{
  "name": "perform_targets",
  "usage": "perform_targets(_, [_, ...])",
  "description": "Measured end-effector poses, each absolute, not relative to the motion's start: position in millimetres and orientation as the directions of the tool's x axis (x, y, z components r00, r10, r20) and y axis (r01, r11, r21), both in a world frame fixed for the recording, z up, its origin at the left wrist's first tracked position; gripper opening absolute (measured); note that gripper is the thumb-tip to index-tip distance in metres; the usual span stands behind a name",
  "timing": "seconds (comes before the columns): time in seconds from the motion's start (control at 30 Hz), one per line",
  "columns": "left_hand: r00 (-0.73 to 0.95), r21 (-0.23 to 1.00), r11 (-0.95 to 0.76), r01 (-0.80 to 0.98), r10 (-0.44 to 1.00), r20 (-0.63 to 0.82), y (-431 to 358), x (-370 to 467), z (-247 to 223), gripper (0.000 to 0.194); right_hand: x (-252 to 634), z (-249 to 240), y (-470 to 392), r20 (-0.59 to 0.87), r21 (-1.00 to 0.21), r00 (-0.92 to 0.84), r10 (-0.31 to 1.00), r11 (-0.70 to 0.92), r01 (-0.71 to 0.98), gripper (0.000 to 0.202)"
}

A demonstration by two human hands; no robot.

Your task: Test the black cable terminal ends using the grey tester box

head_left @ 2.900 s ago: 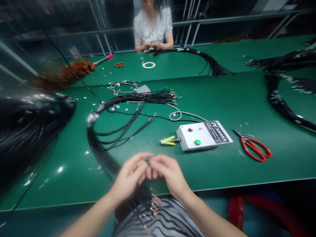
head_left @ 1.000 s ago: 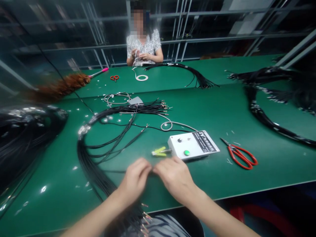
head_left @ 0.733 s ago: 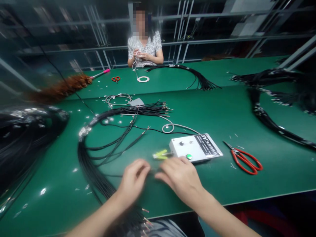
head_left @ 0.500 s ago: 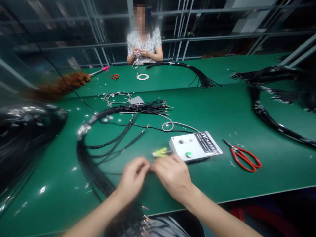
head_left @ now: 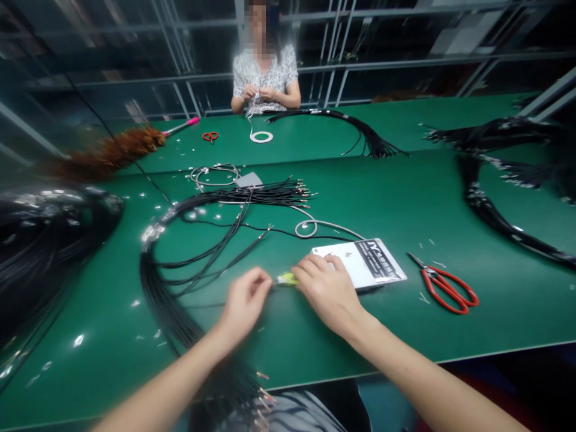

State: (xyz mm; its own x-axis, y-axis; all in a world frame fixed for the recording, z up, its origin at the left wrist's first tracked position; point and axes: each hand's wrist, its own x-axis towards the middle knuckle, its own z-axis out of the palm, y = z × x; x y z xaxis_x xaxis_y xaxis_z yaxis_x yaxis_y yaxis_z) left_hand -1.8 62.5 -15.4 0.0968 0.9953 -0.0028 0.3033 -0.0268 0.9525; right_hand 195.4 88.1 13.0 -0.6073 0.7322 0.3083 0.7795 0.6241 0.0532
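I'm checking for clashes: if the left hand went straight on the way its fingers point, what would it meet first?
Likely the yellow-green clip, just ahead of the left hand, then the right hand at the clip's far end; depth is hard to judge.

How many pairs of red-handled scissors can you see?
2: the near pair, right of the white box, and the far pair, left of the white ring. Others could be hidden.

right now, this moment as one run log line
left hand: pinching wire; right hand: touching yellow-green clip; red-handled scissors: lying on table
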Motion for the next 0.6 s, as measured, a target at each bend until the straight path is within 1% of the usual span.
perform_targets(0.03, [0.096,0.952,-0.021,0.304,0.995,-0.009,64.6,-1.3,-16.0,0.017,195.2,11.6,89.5,0.307,0.053,-0.616,0.726,0.633,0.773,0.003])
perform_targets(0.17, [0.101,0.948,-0.013,0.317,0.995,-0.02,70.0,0.5,-18.3,0.017,195.3,12.1,91.9,0.292,0.058,-0.636,0.714,0.651,0.757,0.015])
perform_targets(0.27, [0.096,0.945,-0.012,0.327,0.995,-0.02,70.9,2.0,-19.9,0.017,194.1,14.8,92.7,0.27,0.075,-0.636,0.723,0.643,0.763,0.018])
perform_targets(0.6, [0.07,0.92,-0.007,0.393,0.997,-0.022,73.1,7.5,-19.0,0.017,192.8,17.4,92.6,0.223,0.066,-0.626,0.747,0.629,0.774,0.014])
